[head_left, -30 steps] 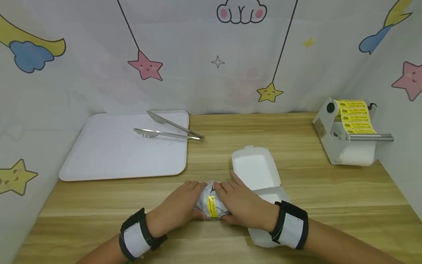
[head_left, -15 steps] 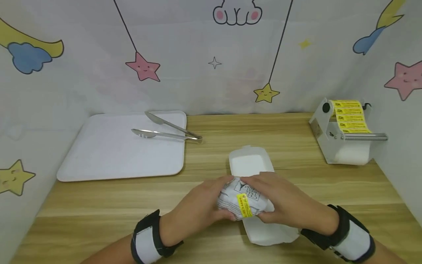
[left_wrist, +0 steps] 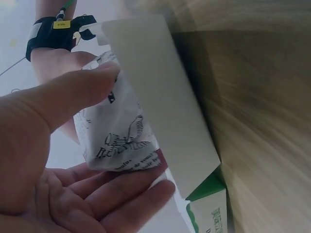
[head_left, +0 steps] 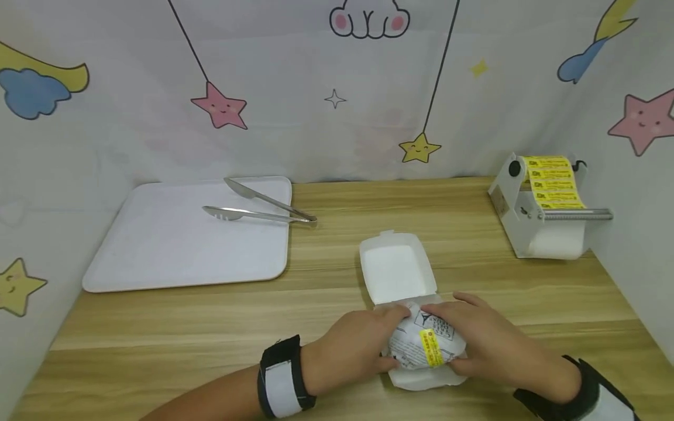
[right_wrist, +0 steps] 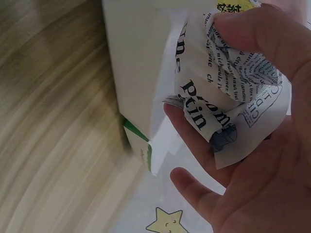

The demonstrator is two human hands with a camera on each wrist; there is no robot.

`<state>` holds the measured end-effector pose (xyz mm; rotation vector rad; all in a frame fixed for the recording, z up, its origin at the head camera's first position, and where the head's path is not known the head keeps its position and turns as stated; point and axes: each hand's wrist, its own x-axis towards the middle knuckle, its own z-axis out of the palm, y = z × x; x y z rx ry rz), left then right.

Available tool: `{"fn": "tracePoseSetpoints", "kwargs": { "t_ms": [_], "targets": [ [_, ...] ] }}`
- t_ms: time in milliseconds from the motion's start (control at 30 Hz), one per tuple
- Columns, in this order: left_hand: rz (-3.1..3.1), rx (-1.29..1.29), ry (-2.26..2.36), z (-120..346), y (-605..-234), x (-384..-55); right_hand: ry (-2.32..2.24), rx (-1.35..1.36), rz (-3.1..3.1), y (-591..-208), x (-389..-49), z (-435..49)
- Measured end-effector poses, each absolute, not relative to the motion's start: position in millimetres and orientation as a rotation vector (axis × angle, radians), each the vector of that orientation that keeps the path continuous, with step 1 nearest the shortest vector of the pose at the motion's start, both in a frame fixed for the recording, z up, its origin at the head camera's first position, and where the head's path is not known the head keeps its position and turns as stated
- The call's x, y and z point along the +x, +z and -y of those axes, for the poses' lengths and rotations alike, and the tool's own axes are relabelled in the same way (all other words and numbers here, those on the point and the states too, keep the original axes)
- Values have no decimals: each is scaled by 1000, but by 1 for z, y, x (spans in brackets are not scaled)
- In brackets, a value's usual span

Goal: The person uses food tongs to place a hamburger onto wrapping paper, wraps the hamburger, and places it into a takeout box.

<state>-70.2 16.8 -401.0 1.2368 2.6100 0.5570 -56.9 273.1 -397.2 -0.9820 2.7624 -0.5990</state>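
A paper-wrapped burger with printed lettering and a yellow label is held over the lower half of an open white clamshell box. My left hand grips its left side; my right hand grips the right. In the left wrist view, the thumb lies across the wrapped burger and the fingers reach underneath, beside the box wall. From the right wrist, crumpled paper of the burger shows between thumb and fingers, close to the box wall.
At the back left lies a white tray, with metal tongs resting across its right edge. A label dispenser with a roll of yellow labels stands at the back right. Patterned fabric hangs behind the wooden table.
Both hands have carried the wrapped burger rightward, from the table left of the clamshell box to above its lower half. The view has shifted slightly.
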Motion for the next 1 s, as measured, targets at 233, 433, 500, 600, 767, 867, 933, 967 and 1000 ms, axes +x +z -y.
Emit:
{"fn": "tracePoseSetpoints", "kwargs": {
  "t_ms": [233, 433, 500, 600, 767, 867, 933, 967, 1000],
  "targets": [
    [-2684, 1260, 347, -21, -413, -73, -583, -948, -2743, -414, -56, -269],
    [-2710, 1324, 291, -18, -413, -76, -504, -906, -2765, -416, -52, -267],
    [-2725, 1334, 319, -16, -412, -76, -466, -920, -2792, -415, -51, -265],
    [-2748, 1311, 369, -15, -413, -78, -472, -956, -2802, -414, -50, -265],
    [-2766, 1273, 483, -12, -413, -82, -597, -961, -2785, -406, -52, -271],
    [-2754, 1200, 662, -7, -410, -87, -751, -883, -2775, -402, -55, -275],
    [-2731, 1053, 852, -3, -408, -94, -896, -764, -2775, -400, -60, -277],
    [-2700, 948, 964, 0, -406, -99, -977, -701, -2777, -400, -63, -278],
    [-2651, 827, 1087, 3, -406, -105, -1044, -607, -2775, -400, -67, -278]
  ]
}}
